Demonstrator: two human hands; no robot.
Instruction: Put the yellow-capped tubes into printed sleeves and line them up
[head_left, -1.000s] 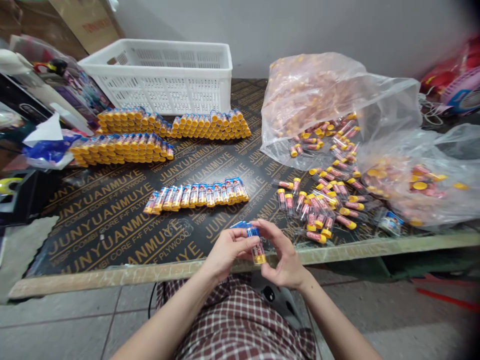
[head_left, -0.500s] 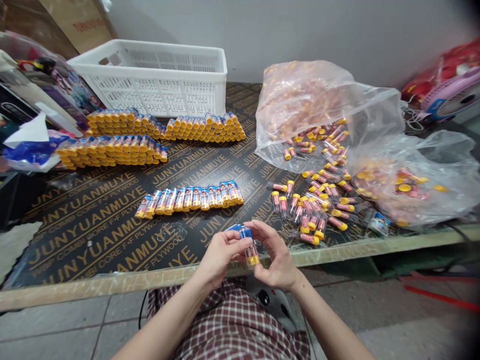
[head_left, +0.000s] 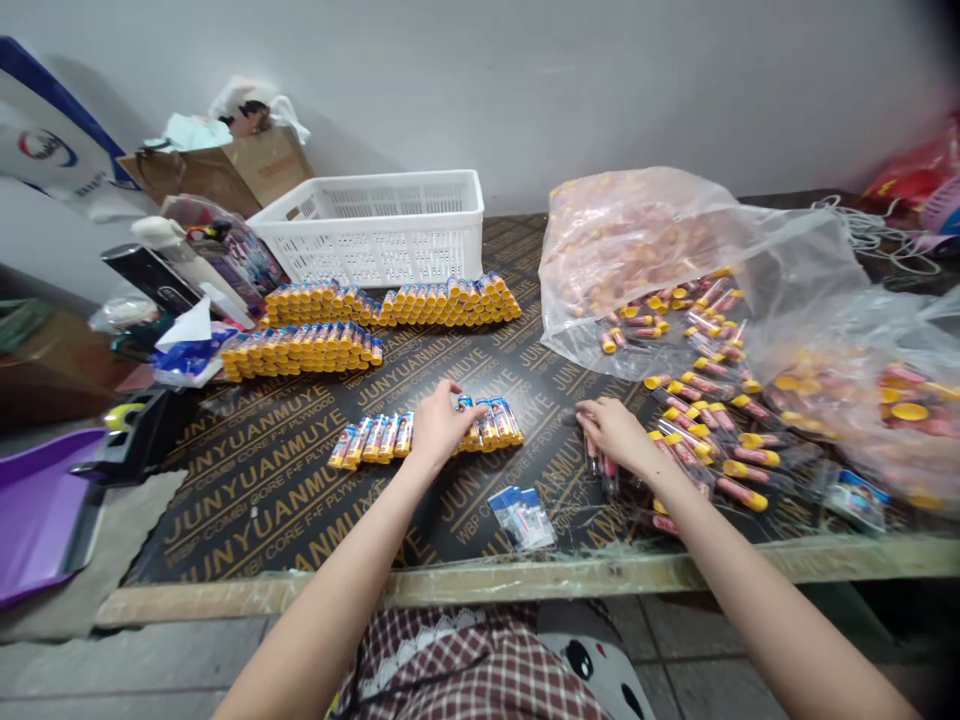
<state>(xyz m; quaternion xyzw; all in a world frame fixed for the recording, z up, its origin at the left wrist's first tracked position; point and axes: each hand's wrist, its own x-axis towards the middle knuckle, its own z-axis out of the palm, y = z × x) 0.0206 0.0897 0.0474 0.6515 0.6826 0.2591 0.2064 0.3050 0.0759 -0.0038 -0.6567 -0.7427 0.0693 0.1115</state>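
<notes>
"How will the loose tubes (head_left: 686,450) handle?"
"Probably light, stiff, slick; pinch mid-barrel. They're right of the white basket (head_left: 382,250), nearer us, at the right hand (head_left: 619,432)."
"Left hand (head_left: 439,425)?"
"Well apart, over the labelled row (head_left: 386,437) before the basket (grips hidden; can't tell)."
"Writing?"
"Board (head_left: 300,500): JUNYUANMUYE, PLYWOOD."

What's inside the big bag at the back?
Yellow-capped, pinkish tubes show at the mouth of the bag. Deeper in, its cloudy side leaves only pinkish and yellow blurs; what lies beneath is covered.
</notes>
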